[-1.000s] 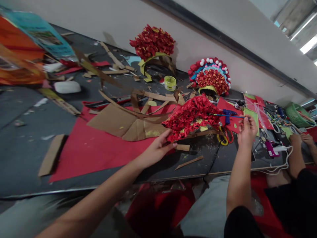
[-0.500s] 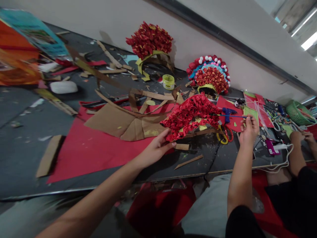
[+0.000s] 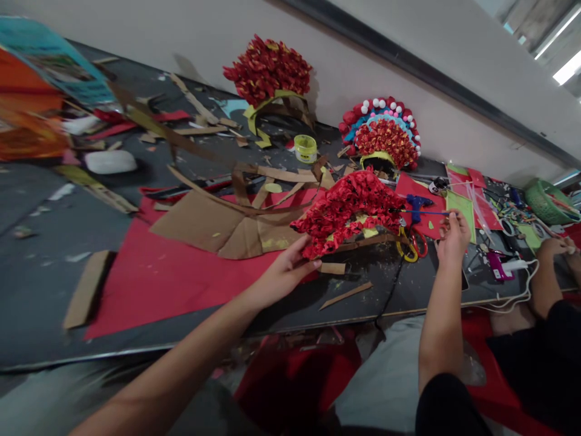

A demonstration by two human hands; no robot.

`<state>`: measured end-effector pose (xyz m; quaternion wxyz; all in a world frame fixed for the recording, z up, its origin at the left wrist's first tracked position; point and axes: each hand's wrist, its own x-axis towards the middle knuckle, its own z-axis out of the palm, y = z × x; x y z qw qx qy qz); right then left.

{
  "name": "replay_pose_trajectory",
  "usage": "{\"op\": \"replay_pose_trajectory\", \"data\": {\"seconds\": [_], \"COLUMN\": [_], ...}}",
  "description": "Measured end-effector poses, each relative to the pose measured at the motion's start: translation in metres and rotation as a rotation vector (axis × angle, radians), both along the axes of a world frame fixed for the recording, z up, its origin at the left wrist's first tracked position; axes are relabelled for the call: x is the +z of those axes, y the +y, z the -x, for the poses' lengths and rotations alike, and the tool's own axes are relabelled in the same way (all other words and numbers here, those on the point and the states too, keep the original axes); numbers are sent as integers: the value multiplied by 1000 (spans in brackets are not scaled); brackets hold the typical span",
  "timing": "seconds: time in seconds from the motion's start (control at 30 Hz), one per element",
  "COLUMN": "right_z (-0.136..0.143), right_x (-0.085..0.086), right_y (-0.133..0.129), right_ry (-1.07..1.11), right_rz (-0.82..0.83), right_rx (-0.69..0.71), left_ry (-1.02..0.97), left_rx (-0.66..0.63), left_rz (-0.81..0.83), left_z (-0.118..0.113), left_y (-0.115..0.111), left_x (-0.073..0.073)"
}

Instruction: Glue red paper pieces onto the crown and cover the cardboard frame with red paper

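Note:
My left hand [image 3: 294, 266] grips the lower left edge of a red ruffled headdress [image 3: 349, 203], fingers behind it and thumb in front. Black specks show on its petals, and yellow patches along its inner curve. A thin blue paintbrush [image 3: 426, 212] is pinched in my right hand [image 3: 454, 235], pointing left. Its dark tip meets the headdress's right end. Below that end lie scissors [image 3: 407, 247] with yellow and red handles, and behind the brush a blue glue gun [image 3: 416, 206] rests on red sheet material.
Two finished-looking headdresses, one red [image 3: 272, 69] and one with white balls [image 3: 385, 130], stand by the wall. A yellow tub [image 3: 305, 149], brown cardboard [image 3: 206, 224] and a red sheet [image 3: 158, 284] lie around. A co-worker's hands [image 3: 556, 248] and a green basket [image 3: 549, 200] are at right.
The view has shifted slightly, moving the left-side objects a little left. Both hands keep their holds, and the brush tip stays at the headdress's right end.

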<state>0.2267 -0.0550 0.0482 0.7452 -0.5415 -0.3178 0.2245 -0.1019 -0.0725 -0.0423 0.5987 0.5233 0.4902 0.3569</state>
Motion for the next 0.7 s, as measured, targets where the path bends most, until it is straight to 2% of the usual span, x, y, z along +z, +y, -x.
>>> {"op": "replay_pose_trajectory", "data": {"seconds": [0.27, 0.5, 0.7], "right_z": [-2, 6, 3], "right_x": [5, 4, 7], "right_y": [-3, 0, -1], "right_ry": [17, -25, -35], "right_rz": [-14, -5, -27], "right_rx": [-30, -4, -53], "left_ry": [34, 27, 10], "left_rx": [24, 24, 34], "left_rz": [-8, -7, -7], "left_z": [0, 0, -1], "left_y": [-1, -2, -3], "left_x": [-3, 5, 6]}}
